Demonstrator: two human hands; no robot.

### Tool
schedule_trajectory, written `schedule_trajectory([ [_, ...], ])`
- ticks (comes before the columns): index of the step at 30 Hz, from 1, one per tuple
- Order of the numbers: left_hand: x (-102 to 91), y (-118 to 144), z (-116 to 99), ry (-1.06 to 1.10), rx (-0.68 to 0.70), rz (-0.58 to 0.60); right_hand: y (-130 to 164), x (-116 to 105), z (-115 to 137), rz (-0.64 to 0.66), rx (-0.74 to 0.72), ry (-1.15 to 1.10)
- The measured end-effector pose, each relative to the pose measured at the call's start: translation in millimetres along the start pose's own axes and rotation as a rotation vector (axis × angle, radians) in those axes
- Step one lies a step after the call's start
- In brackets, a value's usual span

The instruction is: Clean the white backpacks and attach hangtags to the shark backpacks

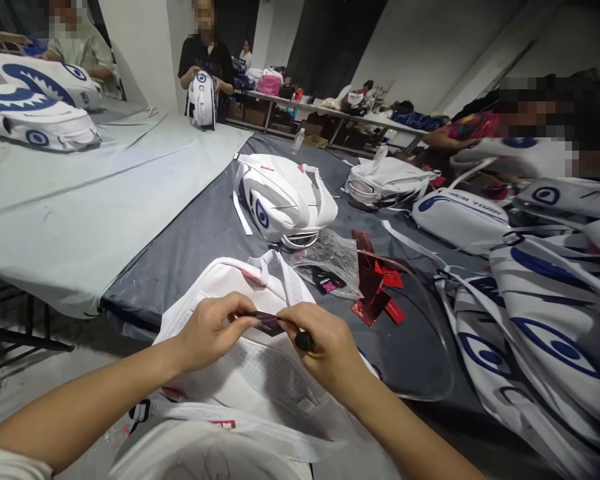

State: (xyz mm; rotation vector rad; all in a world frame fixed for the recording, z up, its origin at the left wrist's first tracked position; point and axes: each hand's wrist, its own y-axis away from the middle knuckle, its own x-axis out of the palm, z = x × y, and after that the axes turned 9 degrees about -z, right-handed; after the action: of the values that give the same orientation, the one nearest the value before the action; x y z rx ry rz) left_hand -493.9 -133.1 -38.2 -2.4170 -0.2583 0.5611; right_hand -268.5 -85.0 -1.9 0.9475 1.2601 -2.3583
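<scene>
My left hand and my right hand meet over a white backpack in front of me. Between them is a small dark tag, pinched at one end by each hand's thumb and fingers. A black rounded end of some object sticks out from my right palm; its kind is hidden. The backpack's mesh-like panel lies below my hands, and a strap loop stands up behind them. Past the loop is a clear plastic bag with a black and pink tag in it.
Red tags lie on the dark table cover. Another white backpack sits beyond, and several more are heaped at right. A bottle stands at the far edge. A person across the table holds a backpack.
</scene>
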Motion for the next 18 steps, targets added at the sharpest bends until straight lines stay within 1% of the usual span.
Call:
schedule_trajectory([
  [2, -10.2, 8, 12, -0.120, 0.115, -0.054, -3, 3, -6, -0.040, 0.036, 0.049],
  [3, -15.5, 13, 20, -0.219, 0.127, -0.086, -6, 5, -10, -0.064, 0.060, 0.074],
  [4, -20.2, 19, 28, -0.333, 0.105, -0.107, -9, 8, -14, -0.064, 0.091, 0.100],
  [5, -24.0, 25, 38, -0.441, 0.057, -0.100, -13, 12, -17, -0.023, 0.129, 0.128],
  [6, -26.7, 32, 47, -0.526, -0.001, -0.072, -19, 16, -19, 0.063, 0.170, 0.163],
  [8, -28.6, 44, 62, -0.595, -0.092, -0.005, -31, 28, -18, 0.318, 0.238, 0.263],
  [10, -27.6, 54, 72, -0.571, -0.100, 0.019, -43, 42, -13, 0.585, 0.263, 0.368],
  [12, -25.8, 60, 76, -0.549, -0.073, -0.007, -51, 55, -7, 0.765, 0.238, 0.436],
  [14, -24.7, 62, 77, -0.533, -0.041, -0.021, -54, 67, -4, 0.859, 0.203, 0.478],
  [18, -23.5, 62, 78, -0.550, -0.040, -0.017, -52, 81, -5, 0.936, 0.139, 0.533],
])
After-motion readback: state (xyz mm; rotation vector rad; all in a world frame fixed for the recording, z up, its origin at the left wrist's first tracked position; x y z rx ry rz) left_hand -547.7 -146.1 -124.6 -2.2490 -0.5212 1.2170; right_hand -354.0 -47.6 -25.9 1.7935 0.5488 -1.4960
